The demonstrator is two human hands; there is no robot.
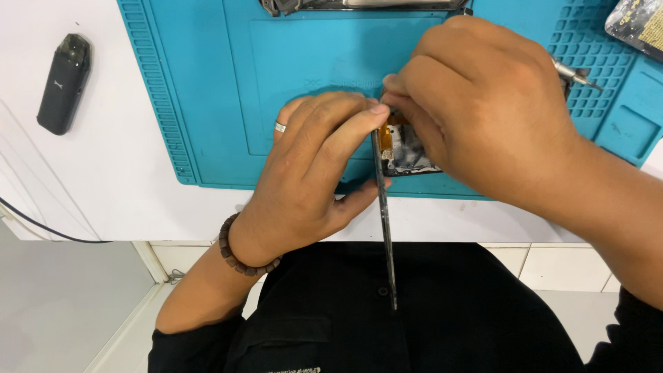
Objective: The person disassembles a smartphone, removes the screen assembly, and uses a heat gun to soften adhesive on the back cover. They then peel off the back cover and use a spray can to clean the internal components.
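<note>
My left hand [314, 169], with a ring and a bead bracelet, grips a thin phone panel [384, 228] that stands on edge, its near end reaching over the table edge toward my body. My right hand [483, 103] pinches a small part at the panel's far end, where an orange flex strip [387, 136] and dark inner parts [411, 155] show. Both hands work over a teal repair mat [207, 83]. What the right fingertips hold is hidden by the fingers.
A dark small pod-shaped device [64, 83] lies on the white table at the left. Another phone frame [359, 5] sits at the mat's far edge. A metal tool tip [573, 72] and a dark packet [635, 24] lie at the right. A thin cable [41, 228] hangs at the left.
</note>
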